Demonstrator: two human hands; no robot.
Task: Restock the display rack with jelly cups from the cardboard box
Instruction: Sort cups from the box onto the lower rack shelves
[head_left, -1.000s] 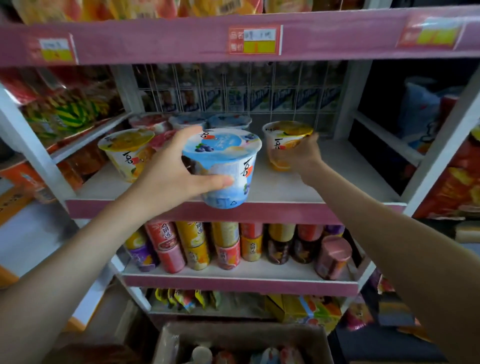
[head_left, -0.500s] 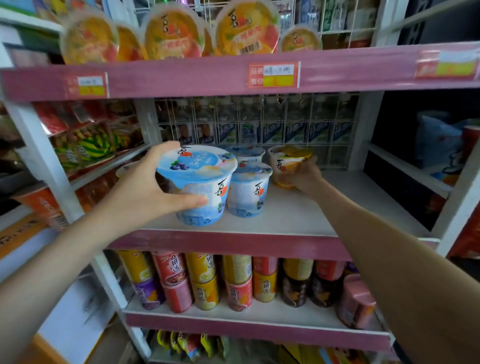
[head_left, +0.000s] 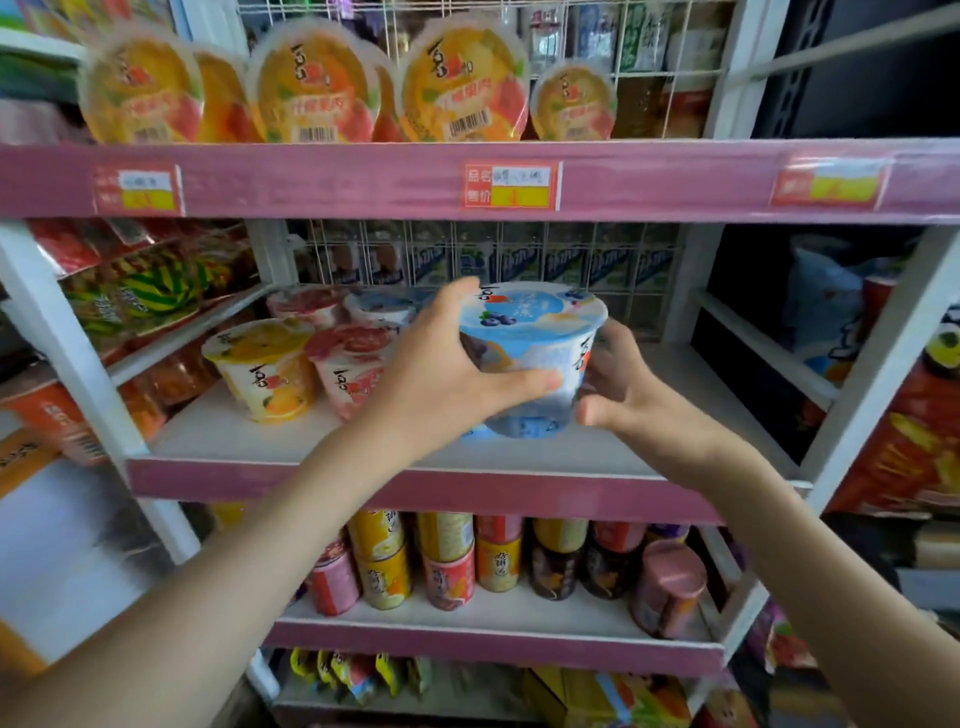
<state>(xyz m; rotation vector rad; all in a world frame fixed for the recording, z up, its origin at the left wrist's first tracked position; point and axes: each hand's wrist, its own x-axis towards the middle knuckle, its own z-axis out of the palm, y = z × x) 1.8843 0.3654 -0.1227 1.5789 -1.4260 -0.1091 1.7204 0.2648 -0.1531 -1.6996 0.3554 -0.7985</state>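
Display rack (head_left: 675, 179): is filling the view with pink-edged shelves stacked one above another.
Middle shelf (head_left: 218, 431): is carrying the jelly cups, mostly toward its 9 o'clock side.
Top-shelf tubs (head_left: 311, 83): are standing on edge in a row at 12 o'clock, orange lids facing out.
Cans (head_left: 447, 561): are sitting stacked two high on the shelf at 6 o'clock.
Left hand (head_left: 436, 374): is gripping the blue jelly cup (head_left: 535, 332), thumb lying across its front wall, fingers curling over the rim at its 10 o'clock.
Right hand (head_left: 634, 395): is sitting curled at the cup's 3 o'clock; whether it is gripping cannot be told.
Blue jelly cup: is staying upright at centre, low at the middle shelf; resting or hovering cannot be told.
Yellow jelly cup (head_left: 265, 369): is standing at 9 o'clock of the blue one.
Red jelly cup (head_left: 353, 364): is standing just beside the yellow one, between it and the left hand.
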